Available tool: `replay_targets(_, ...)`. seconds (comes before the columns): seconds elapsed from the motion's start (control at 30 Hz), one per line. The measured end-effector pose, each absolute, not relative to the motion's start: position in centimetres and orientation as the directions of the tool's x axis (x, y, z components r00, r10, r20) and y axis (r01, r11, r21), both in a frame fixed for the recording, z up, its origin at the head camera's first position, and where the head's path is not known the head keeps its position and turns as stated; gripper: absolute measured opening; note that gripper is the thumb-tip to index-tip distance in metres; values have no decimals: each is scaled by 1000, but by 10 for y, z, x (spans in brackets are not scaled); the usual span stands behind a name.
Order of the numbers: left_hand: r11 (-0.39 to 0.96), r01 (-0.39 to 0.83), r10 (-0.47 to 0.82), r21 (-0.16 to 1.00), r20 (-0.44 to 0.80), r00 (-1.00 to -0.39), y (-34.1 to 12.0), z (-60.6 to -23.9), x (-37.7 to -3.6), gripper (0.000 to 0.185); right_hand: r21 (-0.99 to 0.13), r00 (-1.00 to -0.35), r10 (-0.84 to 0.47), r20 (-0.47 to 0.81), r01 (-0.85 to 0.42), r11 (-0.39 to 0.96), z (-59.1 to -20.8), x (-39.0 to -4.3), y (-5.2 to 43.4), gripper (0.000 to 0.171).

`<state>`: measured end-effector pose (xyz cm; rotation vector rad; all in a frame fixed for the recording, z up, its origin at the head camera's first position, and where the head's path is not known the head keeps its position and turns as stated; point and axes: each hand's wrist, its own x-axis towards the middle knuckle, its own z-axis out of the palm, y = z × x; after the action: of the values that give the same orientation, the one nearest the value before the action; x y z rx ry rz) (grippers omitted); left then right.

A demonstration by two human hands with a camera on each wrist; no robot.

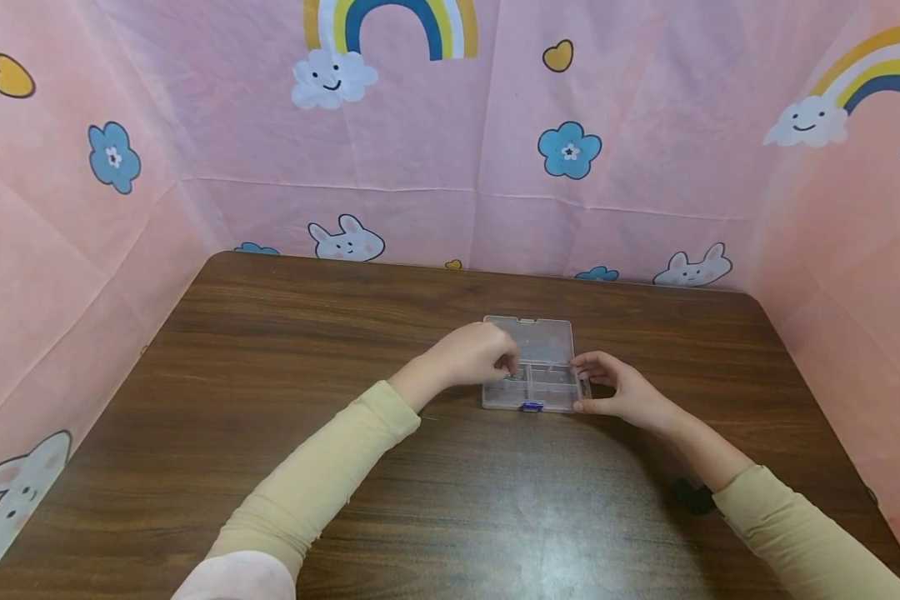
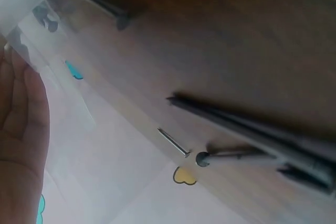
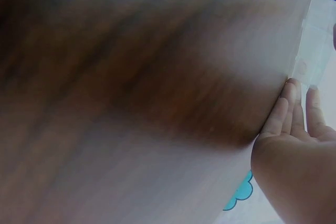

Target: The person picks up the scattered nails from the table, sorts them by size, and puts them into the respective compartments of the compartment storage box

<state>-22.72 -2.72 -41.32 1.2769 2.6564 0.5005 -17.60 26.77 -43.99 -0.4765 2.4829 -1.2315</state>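
A clear plastic compartment box (image 1: 552, 398) lies on the table with its lid (image 1: 543, 340) raised toward the back and a blue latch (image 1: 532, 407) at the front. Over its left compartments, my left hand (image 1: 478, 354) reaches down with bent fingers. Its fingertips are partly hidden, so I cannot tell whether they pinch anything. My right hand (image 1: 626, 392) grips the box's right end, thumb at the front corner and fingers farther back. Several nails appear in the left wrist view, among them a small shiny nail (image 2: 174, 142) and a larger dark nail (image 2: 247, 135).
The brown wooden table (image 1: 330, 333) extends around the box. A dark object (image 1: 692, 496) sits beside the right forearm, partly hidden by the sleeve. Pink patterned cloth (image 1: 435, 150) encloses the table's back and sides.
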Motion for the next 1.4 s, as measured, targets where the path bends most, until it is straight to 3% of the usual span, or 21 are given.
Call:
replay_targets(0.4, 574, 736, 776, 358, 48, -629, -35, -412, -226, 14, -803, -884, -455, -109, -192, 565, -438, -175, 267, 58)
replay_targets(0.93, 629, 657, 701, 416, 63, -711, -77, -397, -237, 7, -800, -882, -453, -127, -178, 572, -438, -173, 271, 58)
replay_targets(1.4, 680, 585, 640, 443, 31, -768, -111, -410, -235, 8, -813, -880, -459, -122, -176, 554, -440, -173, 269, 58)
